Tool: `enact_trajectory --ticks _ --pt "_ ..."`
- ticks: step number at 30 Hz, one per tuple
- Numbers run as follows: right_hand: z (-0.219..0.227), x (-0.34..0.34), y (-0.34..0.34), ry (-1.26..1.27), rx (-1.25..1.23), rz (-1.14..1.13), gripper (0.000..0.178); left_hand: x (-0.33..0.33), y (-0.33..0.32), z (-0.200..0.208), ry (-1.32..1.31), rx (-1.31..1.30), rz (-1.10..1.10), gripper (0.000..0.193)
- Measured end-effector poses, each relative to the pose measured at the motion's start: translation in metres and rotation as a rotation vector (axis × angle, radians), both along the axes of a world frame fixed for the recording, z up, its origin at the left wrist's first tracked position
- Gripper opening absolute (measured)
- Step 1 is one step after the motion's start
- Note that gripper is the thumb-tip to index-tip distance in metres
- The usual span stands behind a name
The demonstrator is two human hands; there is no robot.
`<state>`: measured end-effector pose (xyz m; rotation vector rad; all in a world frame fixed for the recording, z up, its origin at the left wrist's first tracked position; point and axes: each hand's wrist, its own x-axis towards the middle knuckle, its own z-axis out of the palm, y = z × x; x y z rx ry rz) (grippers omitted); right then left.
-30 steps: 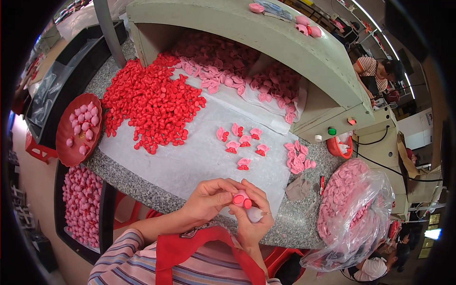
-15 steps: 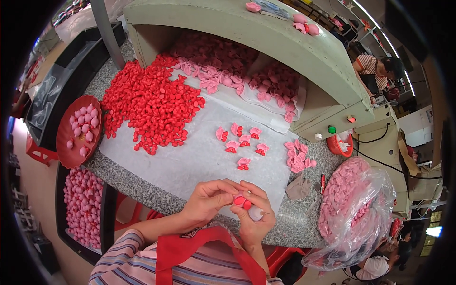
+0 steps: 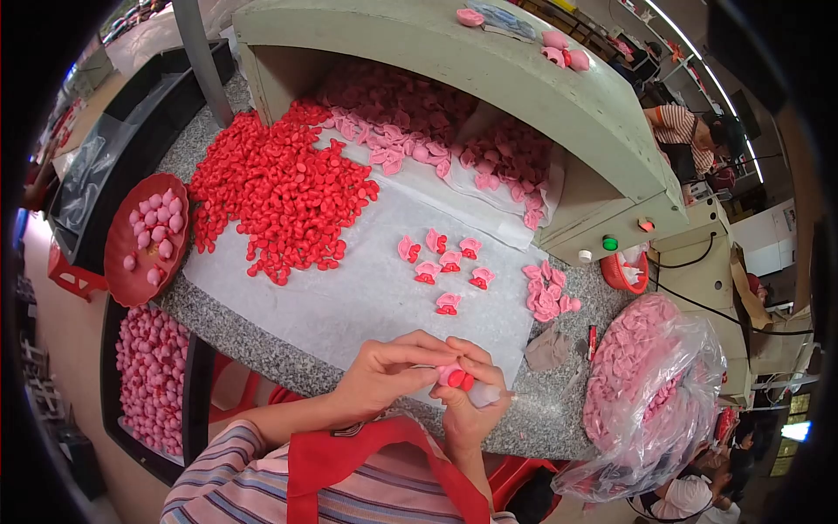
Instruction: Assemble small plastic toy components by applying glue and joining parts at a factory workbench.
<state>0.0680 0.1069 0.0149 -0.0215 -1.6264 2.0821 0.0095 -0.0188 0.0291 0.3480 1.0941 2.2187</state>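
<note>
The person wears a striped top and a red apron (image 3: 305,463). Just beyond it, over the near edge of the speckled desk (image 3: 550,424), the two hands meet. The left hand (image 3: 380,377) has its thumb and fingers pinched on a small pink-and-red piece (image 3: 463,381), which sits between the hands, partly covered. The right hand (image 3: 471,421) grasps the same piece from the other side, its fingers also curled around a translucent bottle (image 3: 484,396) whose thin tip points rightward.

To the left, a black crate (image 3: 201,384) holds many pink balls; to the right, a clear plastic bag (image 3: 650,375) bulges with pink parts. Past the hands, seven pink-and-red pieces (image 3: 426,272) lie apart on a white sheet (image 3: 349,301), near a loose pink cluster (image 3: 546,301). Farther left are a red dish (image 3: 131,284) of pink balls and a large heap of red parts (image 3: 288,192). Behind stands a pale green housing (image 3: 594,113), with more pink parts under its opening.
</note>
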Motion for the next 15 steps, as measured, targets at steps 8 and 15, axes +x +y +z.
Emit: enact_trajectory --ticks 8,15 --pt "-0.008 0.002 0.003 0.029 0.045 0.015 0.040 0.001 0.002 -0.003 0.037 0.003 0.005 0.024" --pt "-0.012 0.002 0.004 0.023 0.033 0.021 0.039 0.001 0.005 -0.008 0.099 0.003 0.030 0.022"
